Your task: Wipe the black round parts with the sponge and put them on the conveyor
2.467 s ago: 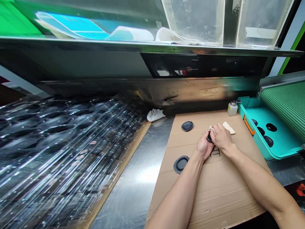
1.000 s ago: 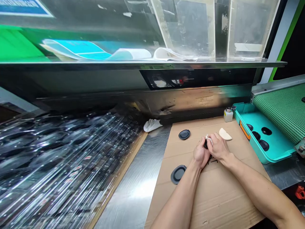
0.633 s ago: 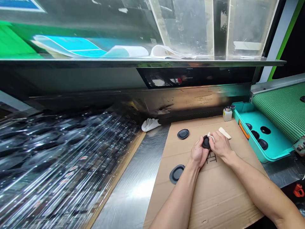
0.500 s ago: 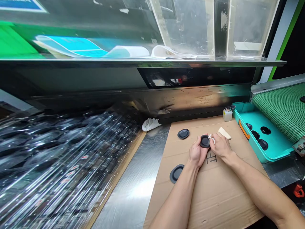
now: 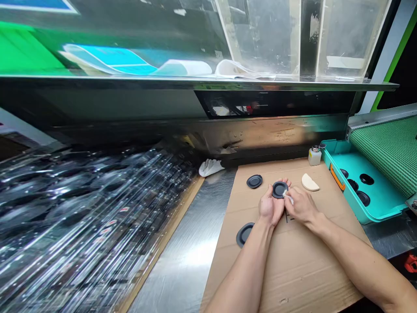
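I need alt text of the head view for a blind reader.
The left hand holds a black disc while the right hand pinches a white wad at its edge, over a cardboard sheet. Two similar discs lie on it to the left; at right stands a teal tray holding black pieces.

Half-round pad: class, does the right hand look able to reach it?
Probably yes: the pad lies uncovered on the cardboard just beyond the right hand, though that hand is pinching a white cloth.

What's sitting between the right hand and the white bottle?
A cream half-round pad lies between the right hand and the white bottle, on the cardboard, as the head view shows.
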Demonstrator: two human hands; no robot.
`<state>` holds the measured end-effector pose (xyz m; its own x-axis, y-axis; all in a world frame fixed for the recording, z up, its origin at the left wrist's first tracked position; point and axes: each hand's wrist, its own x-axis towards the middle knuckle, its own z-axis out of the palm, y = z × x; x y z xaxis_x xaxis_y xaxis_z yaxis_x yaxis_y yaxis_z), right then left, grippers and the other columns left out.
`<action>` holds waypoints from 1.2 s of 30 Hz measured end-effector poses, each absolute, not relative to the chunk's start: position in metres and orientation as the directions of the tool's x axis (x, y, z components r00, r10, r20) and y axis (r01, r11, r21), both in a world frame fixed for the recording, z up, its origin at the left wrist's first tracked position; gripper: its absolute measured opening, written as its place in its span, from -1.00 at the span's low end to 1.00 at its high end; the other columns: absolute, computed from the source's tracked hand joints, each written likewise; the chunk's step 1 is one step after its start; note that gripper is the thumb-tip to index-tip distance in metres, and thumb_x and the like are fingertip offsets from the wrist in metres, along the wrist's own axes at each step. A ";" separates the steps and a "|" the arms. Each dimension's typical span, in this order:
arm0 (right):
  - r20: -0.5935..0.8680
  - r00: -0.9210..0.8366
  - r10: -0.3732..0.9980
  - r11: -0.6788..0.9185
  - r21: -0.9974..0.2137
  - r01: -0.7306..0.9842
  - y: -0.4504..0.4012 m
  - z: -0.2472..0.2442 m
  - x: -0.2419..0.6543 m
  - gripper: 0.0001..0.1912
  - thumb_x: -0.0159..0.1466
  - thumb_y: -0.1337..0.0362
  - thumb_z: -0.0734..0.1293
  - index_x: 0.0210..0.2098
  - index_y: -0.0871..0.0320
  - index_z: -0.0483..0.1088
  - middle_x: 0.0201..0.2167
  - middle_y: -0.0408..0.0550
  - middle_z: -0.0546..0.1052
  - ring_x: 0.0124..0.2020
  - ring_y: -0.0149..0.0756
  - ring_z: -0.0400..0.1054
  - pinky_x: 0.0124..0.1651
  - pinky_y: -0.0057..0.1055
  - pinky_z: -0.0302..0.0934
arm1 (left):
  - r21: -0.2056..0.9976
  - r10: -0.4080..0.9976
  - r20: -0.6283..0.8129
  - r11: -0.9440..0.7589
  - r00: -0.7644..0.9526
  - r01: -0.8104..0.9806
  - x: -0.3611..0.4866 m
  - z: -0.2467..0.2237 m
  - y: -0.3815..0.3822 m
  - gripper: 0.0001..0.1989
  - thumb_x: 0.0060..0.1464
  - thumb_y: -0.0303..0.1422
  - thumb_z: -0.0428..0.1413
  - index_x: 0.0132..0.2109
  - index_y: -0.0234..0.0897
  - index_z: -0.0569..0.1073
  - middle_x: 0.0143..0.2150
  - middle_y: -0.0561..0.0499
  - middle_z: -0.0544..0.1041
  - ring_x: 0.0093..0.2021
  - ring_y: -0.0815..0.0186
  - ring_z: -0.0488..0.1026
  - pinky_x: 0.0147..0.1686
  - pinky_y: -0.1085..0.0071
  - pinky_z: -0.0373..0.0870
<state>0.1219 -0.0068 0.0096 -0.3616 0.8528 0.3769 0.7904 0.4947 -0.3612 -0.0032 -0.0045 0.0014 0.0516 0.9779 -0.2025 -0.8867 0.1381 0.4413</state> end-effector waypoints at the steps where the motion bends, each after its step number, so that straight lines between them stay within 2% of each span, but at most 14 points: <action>1: 0.373 -0.378 0.847 0.508 -0.363 0.781 -0.008 0.008 0.121 -0.90 0.35 0.32 0.23 -0.21 0.12 0.40 -0.20 -0.03 0.52 -0.20 -0.26 0.40 -0.19 -0.43 0.19 | 0.441 0.978 -0.202 0.134 0.048 -0.887 -0.003 0.001 -0.004 -0.66 0.35 -0.27 -0.08 -0.01 -0.32 0.53 0.10 -0.22 0.56 0.21 0.07 0.44 0.24 0.01 0.36; 6: 0.385 -0.311 0.869 0.472 -0.454 0.756 -0.007 0.006 0.115 -0.91 0.33 0.34 0.24 -0.25 0.13 0.39 -0.23 -0.01 0.53 -0.19 -0.25 0.41 -0.13 -0.42 0.21 | 0.439 0.983 -0.180 0.105 0.026 -0.892 -0.002 0.000 -0.004 -0.66 0.35 -0.27 -0.09 -0.05 -0.31 0.55 0.04 -0.19 0.58 0.19 0.09 0.45 0.26 0.04 0.34; 11: 0.415 -0.338 0.845 0.532 -0.577 0.620 -0.011 0.015 0.106 -0.90 0.30 0.37 0.25 -0.33 0.13 0.39 -0.31 -0.06 0.53 -0.26 -0.29 0.41 -0.17 -0.45 0.21 | 0.466 0.981 -0.188 0.134 0.050 -0.874 0.007 0.002 -0.008 -0.67 0.35 -0.26 -0.07 -0.06 -0.29 0.55 0.03 -0.15 0.59 0.16 0.12 0.47 0.24 0.08 0.35; 14: 0.415 -0.354 0.838 0.544 -0.574 0.612 -0.013 0.018 0.105 -0.90 0.30 0.36 0.25 -0.34 0.13 0.39 -0.30 -0.06 0.53 -0.27 -0.31 0.41 -0.16 -0.45 0.22 | 0.477 0.982 -0.184 0.136 0.052 -0.868 0.010 0.000 -0.009 -0.68 0.36 -0.27 -0.08 -0.06 -0.28 0.54 0.04 -0.12 0.58 0.15 0.15 0.48 0.23 0.13 0.35; 19: 0.324 -0.348 0.880 0.473 -0.516 0.715 -0.010 0.018 0.115 -0.89 0.26 0.41 0.27 -0.38 0.14 0.39 -0.32 -0.06 0.53 -0.28 -0.29 0.39 -0.19 -0.44 0.18 | 0.488 0.990 -0.138 0.076 0.009 -0.870 0.010 -0.005 -0.009 -0.70 0.35 -0.27 -0.06 -0.09 -0.28 0.55 0.03 -0.13 0.58 0.15 0.16 0.47 0.24 0.13 0.33; 24: 0.404 -0.387 0.829 0.560 -0.573 0.599 -0.009 0.021 0.115 -0.89 0.28 0.41 0.28 -0.37 0.15 0.40 -0.37 -0.10 0.52 -0.33 -0.34 0.37 -0.23 -0.48 0.16 | 0.505 0.993 -0.116 0.063 0.005 -0.861 0.011 -0.007 -0.008 -0.70 0.34 -0.26 -0.04 -0.07 -0.29 0.55 0.04 -0.13 0.57 0.13 0.15 0.48 0.24 0.13 0.32; 30: 0.298 -0.399 0.867 0.495 -0.439 0.750 -0.010 0.021 0.122 -0.90 0.29 0.40 0.27 -0.32 0.16 0.43 -0.27 -0.02 0.53 -0.25 -0.28 0.37 -0.21 -0.43 0.14 | 0.506 0.994 -0.104 0.043 -0.012 -0.861 0.009 -0.010 -0.008 -0.71 0.33 -0.29 -0.04 -0.08 -0.31 0.55 0.01 -0.14 0.58 0.08 0.17 0.51 0.25 0.14 0.30; 36: 0.420 -0.368 0.830 0.515 -0.321 0.795 0.000 0.019 0.118 -0.83 0.37 0.39 0.19 -0.19 0.18 0.43 -0.17 0.04 0.52 -0.14 -0.22 0.37 -0.08 -0.39 0.19 | 0.505 0.985 -0.165 0.122 0.043 -0.854 0.016 -0.007 -0.010 -0.65 0.37 -0.30 -0.10 -0.06 -0.32 0.56 -0.07 -0.11 0.61 0.11 0.21 0.49 0.25 0.24 0.32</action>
<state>0.1182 -0.0004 0.0186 -0.3679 0.8296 0.4201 0.7949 0.5150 -0.3208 0.0162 -0.0100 -0.0069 0.0434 0.9853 -0.1651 -0.8544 0.1223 0.5051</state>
